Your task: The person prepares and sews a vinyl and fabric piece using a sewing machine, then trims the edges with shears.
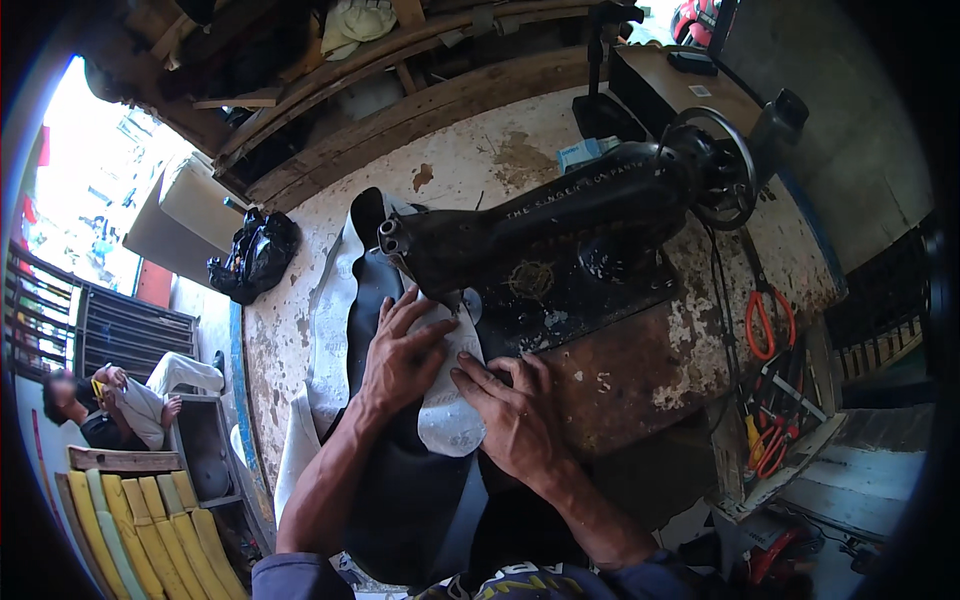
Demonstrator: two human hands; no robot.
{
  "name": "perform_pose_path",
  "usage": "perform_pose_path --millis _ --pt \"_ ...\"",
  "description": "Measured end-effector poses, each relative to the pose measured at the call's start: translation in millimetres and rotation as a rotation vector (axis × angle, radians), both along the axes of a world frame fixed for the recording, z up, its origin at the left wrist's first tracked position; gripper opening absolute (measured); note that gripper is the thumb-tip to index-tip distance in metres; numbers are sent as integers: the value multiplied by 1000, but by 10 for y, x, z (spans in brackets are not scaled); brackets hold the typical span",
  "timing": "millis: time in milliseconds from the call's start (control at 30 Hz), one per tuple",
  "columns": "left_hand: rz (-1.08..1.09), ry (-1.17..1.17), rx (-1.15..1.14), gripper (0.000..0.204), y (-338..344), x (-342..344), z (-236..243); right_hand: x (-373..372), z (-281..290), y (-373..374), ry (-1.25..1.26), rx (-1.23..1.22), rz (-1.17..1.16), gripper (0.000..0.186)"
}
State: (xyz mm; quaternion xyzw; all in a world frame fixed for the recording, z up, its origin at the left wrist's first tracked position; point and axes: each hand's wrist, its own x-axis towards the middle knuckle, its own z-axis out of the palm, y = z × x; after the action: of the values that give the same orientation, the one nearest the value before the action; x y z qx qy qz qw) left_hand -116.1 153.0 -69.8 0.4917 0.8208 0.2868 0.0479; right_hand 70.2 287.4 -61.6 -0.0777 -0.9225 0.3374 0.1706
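An old black sewing machine (585, 225) stands on a worn white table (265, 350). Under its head lies black sheet material (385, 510) with pale, printed backing (445, 425). My left hand (405, 355) rests on the pale piece just below the needle area, fingers apart and reaching toward the machine. To its right, my right hand (515, 420) lies on the same piece's right edge, index and middle fingers extended, the others more bent. Both hands press on the material without visibly gripping it. The needle itself is hard to make out.
A black plastic bag (252, 255) lies at the back left. Orange-handled scissors (770, 325) and a tool tray (785, 430) are at the right. Wooden shelving (330, 100) spans the back. A seated person (130, 400) is at the left, behind yellow padded strips (150, 520).
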Motion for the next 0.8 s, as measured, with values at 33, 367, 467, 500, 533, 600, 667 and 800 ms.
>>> perform_pose_path --millis 33,367,467,500,533,600,667,800 --pt "2 -35 9 38 4 -26 39 -12 48 -18 -5 39 -22 43" --pt "-185 48 -186 42 -118 31 425 -45 120 -362 -40 239 -21 39" --pt "-181 65 -234 53 -96 132 355 30 -9 -307 8 219 54 40" --pt "-181 47 -232 56 -102 127 312 43 -10 -296 22 208 74 40" --pt "-181 29 -230 59 -111 123 270 43 3 -275 35 197 94 40" --pt "-180 -83 -150 62 -152 64 239 -11 53 -280 103 156 113 40" --pt "-190 -125 -85 66 -171 44 254 -63 48 -285 136 144 135 40" --pt "-242 27 -181 66 -138 24 348 -86 9 -280 119 145 164 40"
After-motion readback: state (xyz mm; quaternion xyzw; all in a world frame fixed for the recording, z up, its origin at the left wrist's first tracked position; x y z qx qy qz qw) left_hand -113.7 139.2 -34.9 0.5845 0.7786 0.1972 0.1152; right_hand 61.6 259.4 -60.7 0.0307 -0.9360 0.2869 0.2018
